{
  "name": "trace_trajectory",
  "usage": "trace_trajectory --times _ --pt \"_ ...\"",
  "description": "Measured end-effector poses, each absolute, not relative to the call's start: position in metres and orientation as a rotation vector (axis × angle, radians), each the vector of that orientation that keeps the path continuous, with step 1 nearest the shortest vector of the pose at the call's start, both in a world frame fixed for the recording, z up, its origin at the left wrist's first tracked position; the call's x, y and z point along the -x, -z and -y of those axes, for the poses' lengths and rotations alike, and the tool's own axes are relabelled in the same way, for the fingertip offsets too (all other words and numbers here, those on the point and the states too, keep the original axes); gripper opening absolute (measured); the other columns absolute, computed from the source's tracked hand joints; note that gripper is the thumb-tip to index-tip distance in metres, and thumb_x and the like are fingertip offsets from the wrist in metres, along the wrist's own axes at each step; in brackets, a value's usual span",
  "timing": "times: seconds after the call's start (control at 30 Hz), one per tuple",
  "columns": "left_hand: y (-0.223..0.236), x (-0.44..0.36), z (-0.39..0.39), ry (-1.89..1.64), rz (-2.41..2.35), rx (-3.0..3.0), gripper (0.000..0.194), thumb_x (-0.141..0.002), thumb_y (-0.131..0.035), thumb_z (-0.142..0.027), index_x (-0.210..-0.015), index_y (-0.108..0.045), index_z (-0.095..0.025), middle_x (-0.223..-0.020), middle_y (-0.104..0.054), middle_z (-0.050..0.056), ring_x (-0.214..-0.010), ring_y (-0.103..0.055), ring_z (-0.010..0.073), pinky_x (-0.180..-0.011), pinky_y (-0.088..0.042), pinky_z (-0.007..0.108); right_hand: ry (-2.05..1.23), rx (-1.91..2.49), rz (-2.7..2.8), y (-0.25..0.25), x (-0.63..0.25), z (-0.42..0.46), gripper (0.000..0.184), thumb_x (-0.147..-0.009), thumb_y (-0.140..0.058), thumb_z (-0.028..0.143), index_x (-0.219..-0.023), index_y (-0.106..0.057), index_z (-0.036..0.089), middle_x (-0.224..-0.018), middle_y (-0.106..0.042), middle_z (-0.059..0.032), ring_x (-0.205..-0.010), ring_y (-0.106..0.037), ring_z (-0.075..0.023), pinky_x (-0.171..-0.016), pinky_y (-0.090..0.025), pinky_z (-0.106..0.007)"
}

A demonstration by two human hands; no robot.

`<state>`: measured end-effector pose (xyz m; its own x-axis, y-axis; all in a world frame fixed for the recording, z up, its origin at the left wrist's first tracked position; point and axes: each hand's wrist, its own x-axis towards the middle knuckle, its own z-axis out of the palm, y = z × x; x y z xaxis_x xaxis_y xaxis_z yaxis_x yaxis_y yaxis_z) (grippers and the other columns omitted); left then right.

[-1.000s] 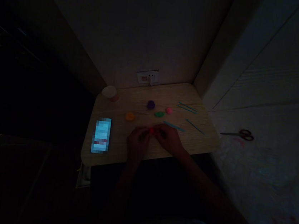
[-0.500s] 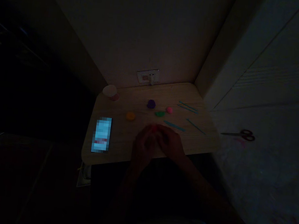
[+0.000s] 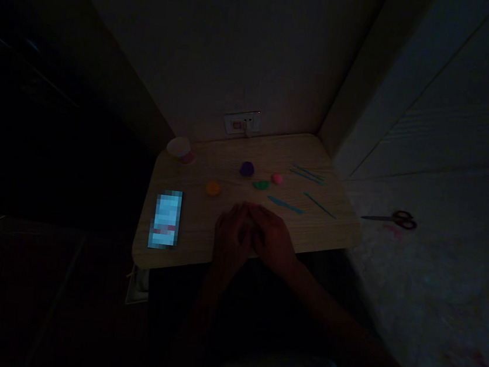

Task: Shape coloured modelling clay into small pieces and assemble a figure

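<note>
The room is very dark. My left hand (image 3: 230, 235) and my right hand (image 3: 272, 237) lie pressed together over the front middle of a small wooden table (image 3: 183, 253), fingers curled inward. The red clay lump seen between them earlier is now hidden under the fingers. Just beyond the hands lie an orange lump (image 3: 212, 189), a purple lump (image 3: 246, 169), a green lump (image 3: 261, 185) and a pink lump (image 3: 277, 179). A teal stick (image 3: 285, 204) lies close to my right hand's fingertips.
A lit phone (image 3: 165, 219) lies at the table's front left. A small cup (image 3: 179, 149) stands at the back left, with a wall socket (image 3: 242, 124) behind. More teal sticks (image 3: 320, 205) lie to the right. Scissors (image 3: 393, 219) lie on the floor.
My hands have closed together and drawn slightly toward me. The red lump that showed between the fingertips is now covered.
</note>
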<state>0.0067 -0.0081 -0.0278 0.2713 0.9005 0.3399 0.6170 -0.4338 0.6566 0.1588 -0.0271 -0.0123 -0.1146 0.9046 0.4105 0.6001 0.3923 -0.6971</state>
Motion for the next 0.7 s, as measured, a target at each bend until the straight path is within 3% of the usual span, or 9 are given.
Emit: trace_trajectory --times 0.2,0.7 --pt "0.0253 -0.0054 0.0064 -0.919 -1.345 -2.181 0.062 -0.091 -0.059 -0.014 -0.152 -0.055 -0.023 -0.155 -0.06 0.012 -0.15 -0.05 0.0322 -0.126 -0.032 0.062 -0.393 1.4 1.813 0.0161 -0.1539 0.0286 0.068 -0.086 -0.054 0.006 -0.154 -0.054 0.015 -0.147 -0.066 -0.0181 -0.14 -0.058 -0.0354 -0.116 -0.049 -0.058" --pt "0.0252 -0.003 0.0056 -0.903 -1.324 -2.191 0.062 -0.089 -0.059 -0.012 -0.151 -0.056 -0.022 -0.155 -0.06 0.013 -0.149 -0.051 0.033 -0.126 -0.032 0.062 -0.361 1.401 1.824 0.0202 -0.1483 0.0321 0.071 -0.087 -0.051 0.005 -0.158 -0.049 0.016 -0.148 -0.064 -0.018 -0.141 -0.057 -0.0344 -0.117 -0.048 -0.059"
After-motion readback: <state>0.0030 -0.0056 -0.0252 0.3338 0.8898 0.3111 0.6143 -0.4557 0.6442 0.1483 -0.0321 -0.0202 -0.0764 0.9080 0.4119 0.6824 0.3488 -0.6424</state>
